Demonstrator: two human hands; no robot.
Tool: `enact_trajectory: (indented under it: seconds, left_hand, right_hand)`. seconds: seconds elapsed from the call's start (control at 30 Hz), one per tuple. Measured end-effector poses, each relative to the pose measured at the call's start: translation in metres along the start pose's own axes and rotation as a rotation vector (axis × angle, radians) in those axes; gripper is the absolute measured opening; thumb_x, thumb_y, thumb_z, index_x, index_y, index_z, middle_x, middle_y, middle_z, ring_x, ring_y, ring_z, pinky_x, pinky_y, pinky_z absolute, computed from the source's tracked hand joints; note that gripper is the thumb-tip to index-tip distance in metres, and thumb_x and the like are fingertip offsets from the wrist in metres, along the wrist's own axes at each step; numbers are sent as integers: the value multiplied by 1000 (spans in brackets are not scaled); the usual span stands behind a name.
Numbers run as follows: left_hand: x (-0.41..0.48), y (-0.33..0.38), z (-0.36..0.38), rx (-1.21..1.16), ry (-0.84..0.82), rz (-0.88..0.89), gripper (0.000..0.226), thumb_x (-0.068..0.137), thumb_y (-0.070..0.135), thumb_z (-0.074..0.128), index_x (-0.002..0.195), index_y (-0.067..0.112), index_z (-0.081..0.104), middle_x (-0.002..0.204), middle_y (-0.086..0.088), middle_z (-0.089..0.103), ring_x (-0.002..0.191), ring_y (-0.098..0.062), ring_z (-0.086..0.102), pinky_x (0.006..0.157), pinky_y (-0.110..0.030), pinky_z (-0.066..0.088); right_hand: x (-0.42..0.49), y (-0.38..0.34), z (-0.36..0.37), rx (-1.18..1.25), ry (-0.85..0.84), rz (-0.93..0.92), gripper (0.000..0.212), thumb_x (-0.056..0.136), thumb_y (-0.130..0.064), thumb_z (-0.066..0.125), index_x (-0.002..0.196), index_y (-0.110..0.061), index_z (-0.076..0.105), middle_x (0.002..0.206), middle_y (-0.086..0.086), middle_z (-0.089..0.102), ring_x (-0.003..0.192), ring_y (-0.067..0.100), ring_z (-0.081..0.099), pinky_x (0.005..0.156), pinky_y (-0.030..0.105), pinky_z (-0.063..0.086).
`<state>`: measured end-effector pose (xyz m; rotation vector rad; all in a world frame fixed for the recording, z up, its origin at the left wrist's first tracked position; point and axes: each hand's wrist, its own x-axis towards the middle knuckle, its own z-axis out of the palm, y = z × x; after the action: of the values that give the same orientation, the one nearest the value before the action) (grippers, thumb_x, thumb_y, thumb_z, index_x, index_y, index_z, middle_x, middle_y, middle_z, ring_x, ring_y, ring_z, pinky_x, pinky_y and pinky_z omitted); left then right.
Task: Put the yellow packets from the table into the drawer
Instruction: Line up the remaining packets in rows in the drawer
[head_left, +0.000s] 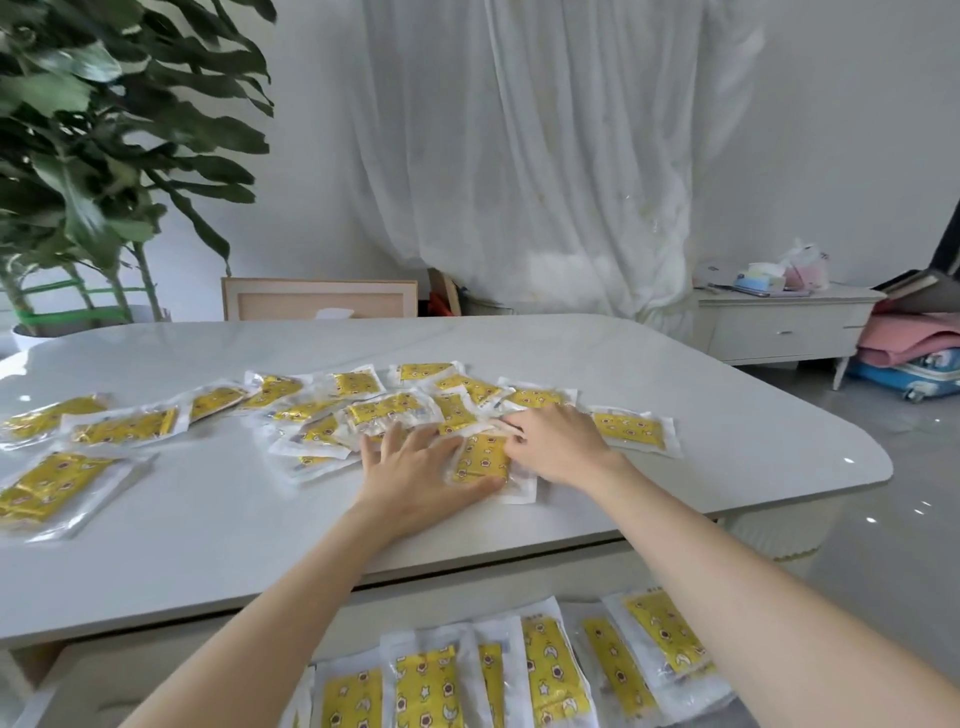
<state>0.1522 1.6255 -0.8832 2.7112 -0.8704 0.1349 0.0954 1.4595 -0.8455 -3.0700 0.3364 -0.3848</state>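
Several yellow packets in clear wrappers lie scattered over the white table (218, 525). One yellow packet (480, 457) lies between my hands near the table's middle. My left hand (415, 467) lies flat with spread fingers, its thumb along that packet's near edge. My right hand (556, 441) rests on the packet's right side with fingers curled at its top edge. Below the table's front edge the open drawer (104, 670) holds several yellow packets (556, 670) lying side by side.
A large leafy plant (104, 156) stands at the far left behind the table. A chair back (317, 299) shows at the far edge. A white side cabinet (779, 322) and pink bedding (909, 338) stand at the right.
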Motion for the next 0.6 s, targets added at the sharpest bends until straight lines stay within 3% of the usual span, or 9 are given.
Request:
enact_trajectory:
  seconds: [0.07, 0.13, 0.2, 0.27, 0.33, 0.4, 0.5, 0.6]
  left_hand:
    - [-1, 1, -1, 11, 4, 5, 79, 70, 87, 33, 137, 44, 38, 155, 9, 23, 146, -22, 3, 114, -58, -5]
    - [-1, 0, -1, -5, 7, 7, 76, 73, 84, 34, 137, 43, 40, 155, 9, 25, 147, -20, 3, 115, -57, -6]
    - [-1, -2, 0, -49, 51, 20, 61, 84, 72, 37, 135, 41, 45, 154, 9, 28, 147, -17, 5, 116, -52, -6]
    - [0, -5, 2, -104, 152, 72, 41, 96, 45, 39, 132, 31, 53, 150, 5, 36, 145, -16, 12, 119, -39, 2]
    - [-1, -8, 3, -184, 241, 107, 37, 98, 17, 37, 128, 20, 58, 142, 2, 46, 139, -17, 24, 113, -26, 16]
    - [-3, -9, 2, -226, 262, 86, 42, 93, 5, 35, 125, 17, 59, 136, 2, 52, 131, -18, 32, 106, -24, 24]
    - [-4, -8, -1, -250, 245, 57, 37, 97, 14, 33, 120, 18, 62, 124, 2, 62, 120, -19, 40, 97, -27, 33]
    - [-6, -5, -3, -311, 165, 42, 41, 99, 43, 34, 110, 23, 67, 109, 1, 66, 112, -19, 44, 88, -31, 37]
  right_hand:
    - [-3, -5, -8, -24, 94, 27, 19, 90, -24, 43, 82, -12, 56, 88, 12, 62, 79, 30, 53, 64, 31, 35]
    - [-2, -8, -18, 16, 152, 77, 18, 87, -23, 47, 74, -11, 50, 72, 9, 51, 70, 30, 48, 61, 30, 34]
    - [1, -14, -28, 83, 62, 87, 18, 83, -22, 52, 70, -9, 50, 63, 6, 47, 66, 33, 53, 58, 28, 38]
    - [3, -19, -37, 262, -127, 116, 26, 84, -32, 55, 73, -9, 59, 68, 9, 60, 59, 31, 64, 56, 27, 50]
    - [5, -19, -41, 544, -268, 200, 47, 88, -52, 47, 95, -9, 66, 93, 7, 66, 56, 23, 65, 52, 26, 55]
    - [7, -14, -39, 609, -216, 250, 48, 93, -49, 38, 97, -11, 67, 91, 3, 63, 60, 21, 60, 54, 25, 52]
    - [6, 2, -27, 421, -153, 305, 30, 91, -31, 45, 66, -15, 47, 66, 1, 45, 63, 22, 46, 51, 26, 32]
    - [6, 8, -15, 427, -282, 347, 30, 88, -34, 57, 70, -16, 40, 67, 0, 40, 63, 20, 44, 47, 23, 30]
